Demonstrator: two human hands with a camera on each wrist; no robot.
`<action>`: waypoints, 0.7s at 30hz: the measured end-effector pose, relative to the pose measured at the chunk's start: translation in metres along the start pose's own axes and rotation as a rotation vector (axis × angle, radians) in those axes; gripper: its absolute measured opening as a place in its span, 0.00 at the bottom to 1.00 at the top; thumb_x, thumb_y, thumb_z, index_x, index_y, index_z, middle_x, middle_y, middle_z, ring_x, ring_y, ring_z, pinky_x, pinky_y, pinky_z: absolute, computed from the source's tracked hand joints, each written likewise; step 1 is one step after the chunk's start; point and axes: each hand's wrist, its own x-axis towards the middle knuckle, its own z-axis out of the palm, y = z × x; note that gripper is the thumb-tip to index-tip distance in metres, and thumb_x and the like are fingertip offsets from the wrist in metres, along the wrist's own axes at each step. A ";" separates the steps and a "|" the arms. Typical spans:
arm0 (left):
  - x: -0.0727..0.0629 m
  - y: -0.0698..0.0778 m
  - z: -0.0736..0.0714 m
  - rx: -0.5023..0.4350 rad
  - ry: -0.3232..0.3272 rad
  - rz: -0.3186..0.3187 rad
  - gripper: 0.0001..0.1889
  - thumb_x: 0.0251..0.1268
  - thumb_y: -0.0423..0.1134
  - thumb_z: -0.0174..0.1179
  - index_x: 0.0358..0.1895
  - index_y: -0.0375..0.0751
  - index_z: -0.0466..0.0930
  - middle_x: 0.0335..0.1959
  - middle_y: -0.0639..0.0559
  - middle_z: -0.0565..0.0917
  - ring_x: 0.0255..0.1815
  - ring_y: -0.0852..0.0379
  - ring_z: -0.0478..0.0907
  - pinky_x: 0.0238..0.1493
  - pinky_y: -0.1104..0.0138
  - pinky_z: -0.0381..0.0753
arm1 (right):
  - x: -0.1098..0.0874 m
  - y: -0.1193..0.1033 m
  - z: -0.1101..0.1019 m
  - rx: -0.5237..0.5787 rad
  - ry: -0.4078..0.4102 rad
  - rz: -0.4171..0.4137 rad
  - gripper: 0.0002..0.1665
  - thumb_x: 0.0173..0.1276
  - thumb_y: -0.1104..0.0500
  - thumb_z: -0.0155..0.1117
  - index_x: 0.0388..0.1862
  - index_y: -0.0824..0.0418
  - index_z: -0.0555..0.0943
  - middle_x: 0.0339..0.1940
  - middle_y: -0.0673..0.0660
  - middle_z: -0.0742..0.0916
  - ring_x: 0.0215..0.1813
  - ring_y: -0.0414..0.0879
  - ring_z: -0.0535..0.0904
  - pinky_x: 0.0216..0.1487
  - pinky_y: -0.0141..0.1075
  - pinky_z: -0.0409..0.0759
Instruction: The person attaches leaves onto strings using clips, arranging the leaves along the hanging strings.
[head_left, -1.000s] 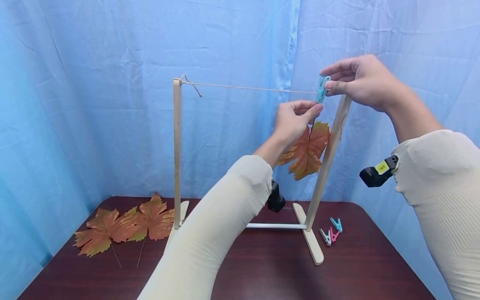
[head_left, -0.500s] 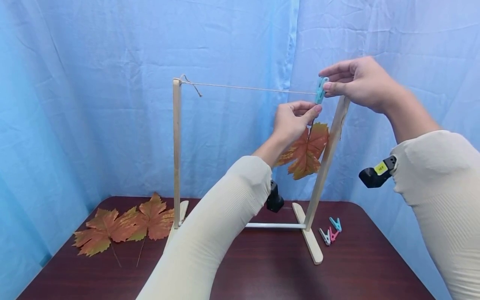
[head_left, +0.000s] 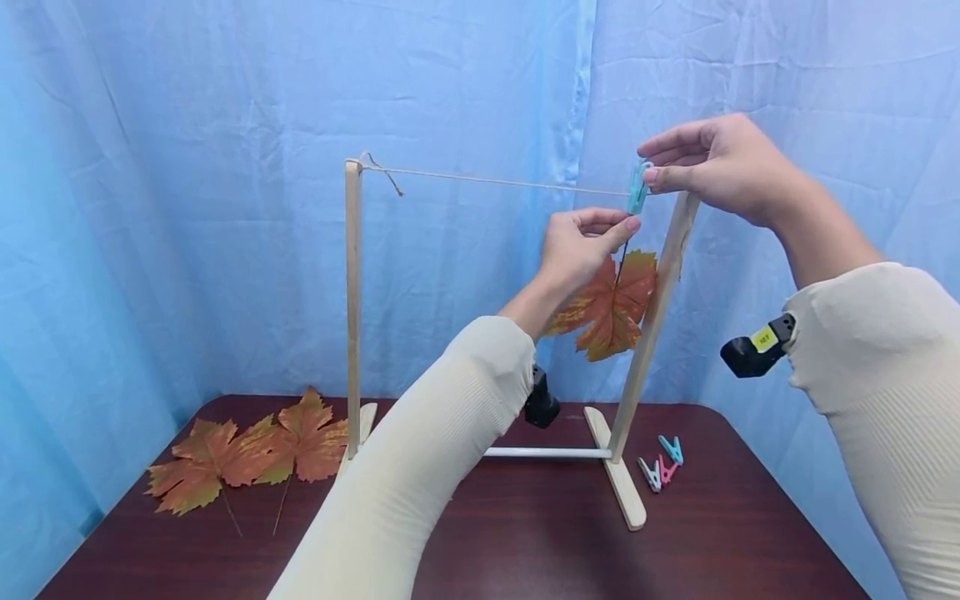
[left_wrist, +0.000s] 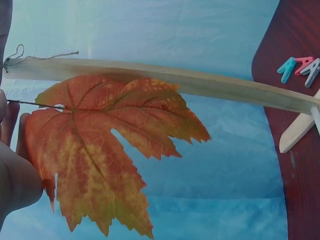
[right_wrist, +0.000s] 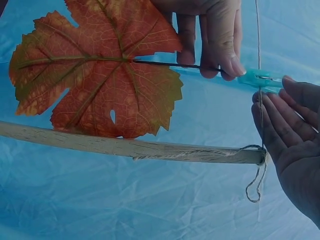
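My right hand (head_left: 731,171) pinches a light-blue clothespin (head_left: 638,188) between thumb and fingers, near the string's right end. In the right wrist view the clothespin (right_wrist: 260,78) lies across the string (right_wrist: 259,40). Just below it, my left hand (head_left: 581,246) pinches the dark stem (right_wrist: 175,64) of an artificial autumn leaf (head_left: 611,308). The orange-red blade hangs down beside the right post and fills much of the left wrist view. The stem's top end is at the clothespin's tip; whether the jaws bite on it I cannot tell.
A wooden frame stands on the dark table (head_left: 540,533), with a left post (head_left: 354,308), a right post (head_left: 652,333) and a white bottom rod (head_left: 547,452). Two more leaves (head_left: 217,462) lie at the left. White, pink and blue clothespins (head_left: 666,463) lie at the right.
Both hands have sunk slightly with the clothespin and leaf, and the string's right end dips a little lower. Their grips look the same.
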 end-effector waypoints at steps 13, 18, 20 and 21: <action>-0.004 -0.015 -0.054 -0.007 0.055 0.039 0.12 0.67 0.45 0.71 0.47 0.41 0.91 0.39 0.52 0.90 0.42 0.61 0.86 0.47 0.68 0.83 | -0.008 0.006 -0.008 0.059 0.089 -0.055 0.27 0.73 0.51 0.69 0.64 0.63 0.81 0.44 0.41 0.88 0.44 0.27 0.84 0.51 0.21 0.78; -0.012 -0.026 -0.079 0.013 0.086 0.013 0.11 0.67 0.44 0.71 0.46 0.42 0.91 0.40 0.51 0.90 0.44 0.56 0.86 0.52 0.59 0.83 | -0.018 0.013 -0.016 0.096 0.134 -0.072 0.22 0.72 0.54 0.70 0.61 0.63 0.83 0.39 0.36 0.87 0.43 0.28 0.84 0.48 0.17 0.76; -0.016 -0.031 -0.088 0.047 0.080 0.000 0.12 0.67 0.45 0.71 0.46 0.42 0.91 0.40 0.51 0.90 0.44 0.56 0.86 0.52 0.59 0.83 | -0.022 0.017 -0.019 0.093 0.152 -0.065 0.20 0.72 0.54 0.70 0.60 0.60 0.84 0.38 0.35 0.86 0.42 0.28 0.84 0.47 0.16 0.75; -0.019 -0.034 -0.092 0.065 0.071 -0.004 0.12 0.67 0.45 0.71 0.46 0.42 0.91 0.40 0.51 0.90 0.43 0.55 0.86 0.51 0.60 0.83 | -0.023 0.019 -0.021 0.101 0.162 -0.063 0.19 0.72 0.55 0.70 0.59 0.59 0.84 0.38 0.35 0.86 0.42 0.28 0.84 0.46 0.16 0.75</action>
